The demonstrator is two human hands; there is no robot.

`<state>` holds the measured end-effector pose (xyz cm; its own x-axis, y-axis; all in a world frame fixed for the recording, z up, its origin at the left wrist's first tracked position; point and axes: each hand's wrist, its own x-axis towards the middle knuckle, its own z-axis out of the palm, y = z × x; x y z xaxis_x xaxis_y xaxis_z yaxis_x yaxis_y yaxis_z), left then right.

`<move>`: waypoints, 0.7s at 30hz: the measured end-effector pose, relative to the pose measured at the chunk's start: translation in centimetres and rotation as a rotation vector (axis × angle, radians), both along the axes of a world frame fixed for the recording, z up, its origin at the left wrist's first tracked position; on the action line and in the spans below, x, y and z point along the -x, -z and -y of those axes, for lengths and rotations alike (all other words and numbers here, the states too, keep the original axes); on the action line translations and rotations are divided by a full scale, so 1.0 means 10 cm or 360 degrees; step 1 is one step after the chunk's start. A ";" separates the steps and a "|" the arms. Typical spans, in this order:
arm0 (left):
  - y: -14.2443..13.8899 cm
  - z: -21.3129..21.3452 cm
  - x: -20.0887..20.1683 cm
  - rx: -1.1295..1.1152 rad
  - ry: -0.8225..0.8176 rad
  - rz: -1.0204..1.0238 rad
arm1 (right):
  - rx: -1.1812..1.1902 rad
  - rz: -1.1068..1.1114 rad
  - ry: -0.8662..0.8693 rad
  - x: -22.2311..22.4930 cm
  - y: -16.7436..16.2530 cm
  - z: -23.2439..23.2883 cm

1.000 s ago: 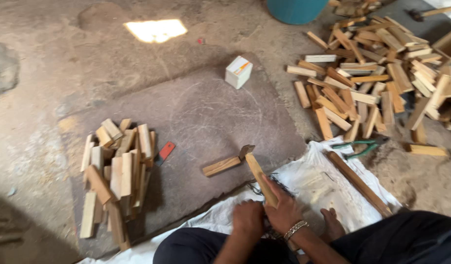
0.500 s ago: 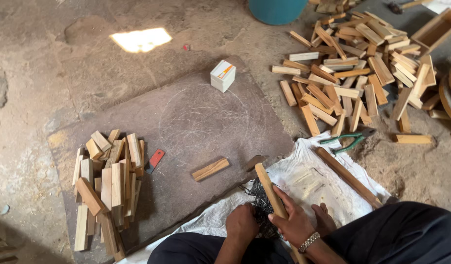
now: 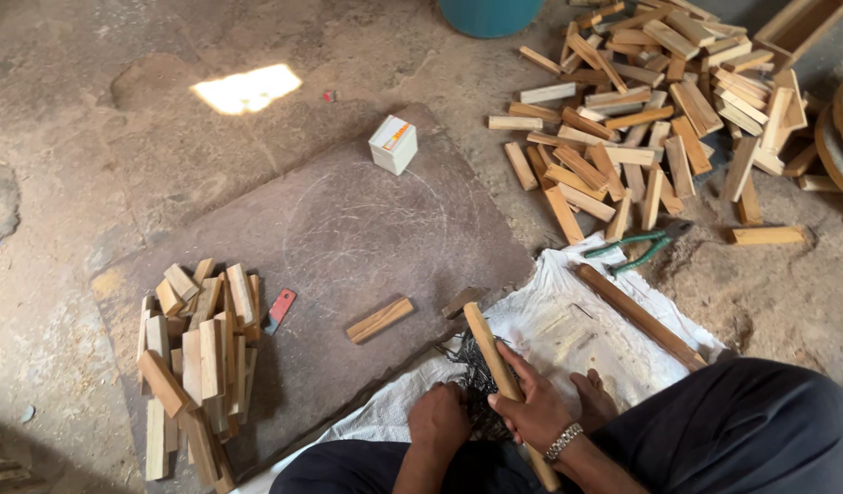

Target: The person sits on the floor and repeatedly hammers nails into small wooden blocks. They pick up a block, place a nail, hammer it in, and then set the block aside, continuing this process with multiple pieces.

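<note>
From my feed: right hand (image 3: pixel 531 412) grips the hammer handle (image 3: pixel 494 361); left hand (image 3: pixel 437 419) pinches into the nails (image 3: pixel 476 366); small stack (image 3: pixel 197 352) done, big pile (image 3: pixel 659 119) left, I reckon.

A dusty earthen floor (image 3: pixel 92 119) carries a flat dark stone slab (image 3: pixel 348 229) bearing a small white box (image 3: pixel 393 144), one loose wooden block (image 3: pixel 379 319) and a stacked block pile (image 3: pixel 194 357), with scattered blocks (image 3: pixel 659 119), green pliers (image 3: pixel 636 245) and white sacking (image 3: pixel 568 329) alongside.
</note>
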<state>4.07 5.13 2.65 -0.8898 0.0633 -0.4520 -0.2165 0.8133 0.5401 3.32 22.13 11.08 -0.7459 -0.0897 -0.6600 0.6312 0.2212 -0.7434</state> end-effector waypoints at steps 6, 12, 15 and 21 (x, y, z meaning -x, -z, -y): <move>-0.12 -0.03 -0.04 -0.0020 -0.0068 -0.0171 | 0.0067 -0.0013 0.0031 0.00 -0.05 0.01; -0.21 0.03 0.00 -0.0640 -0.0442 -0.0312 | 0.0022 0.0018 0.0062 0.01 -0.15 0.03; -0.23 0.09 0.08 -0.0896 -0.0718 0.0005 | -0.0022 0.0125 -0.0010 0.03 -0.22 0.04; -0.17 0.22 0.24 -0.1577 -0.1288 -0.0218 | -0.0045 0.0124 0.0003 0.03 -0.25 0.05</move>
<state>1.64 2.89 4.39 -0.8675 -0.2592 -0.4246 -0.3525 -0.2818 0.8924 3.03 21.61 13.54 -0.6924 -0.0688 -0.7182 0.6872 0.2404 -0.6855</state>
